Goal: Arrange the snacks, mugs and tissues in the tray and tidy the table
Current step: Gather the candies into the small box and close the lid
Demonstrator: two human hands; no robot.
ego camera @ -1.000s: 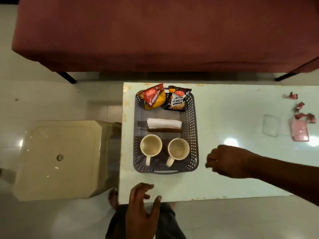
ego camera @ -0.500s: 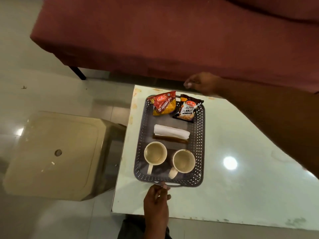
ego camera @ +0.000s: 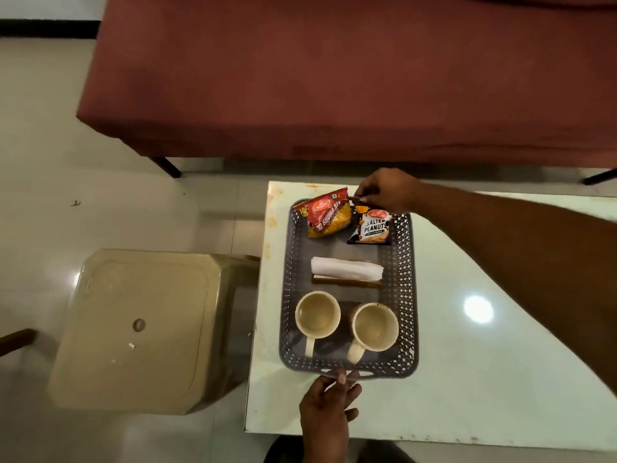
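Observation:
A grey perforated tray (ego camera: 409,295) lies on the white table (ego camera: 467,379) near its left end. At its far end lean a red and yellow snack packet (ego camera: 329,215) and a black salted peanuts packet (ego camera: 374,227). A white tissue stack (ego camera: 347,269) lies across the middle, and two cream mugs (ego camera: 318,315) (ego camera: 375,326) stand at the near end. My left hand (ego camera: 329,407) grips the tray's near handle. My right hand (ego camera: 387,190) grips the far handle behind the packets.
A beige plastic stool (ego camera: 133,329) stands on the tiled floor against the table's left edge. A maroon sofa (ego camera: 334,78) runs behind the table. Bare table surface stretches to the right of the tray.
My right hand reached from beside the tray over to its far handle and closed on it. My left hand came up from the table's near edge onto the near handle.

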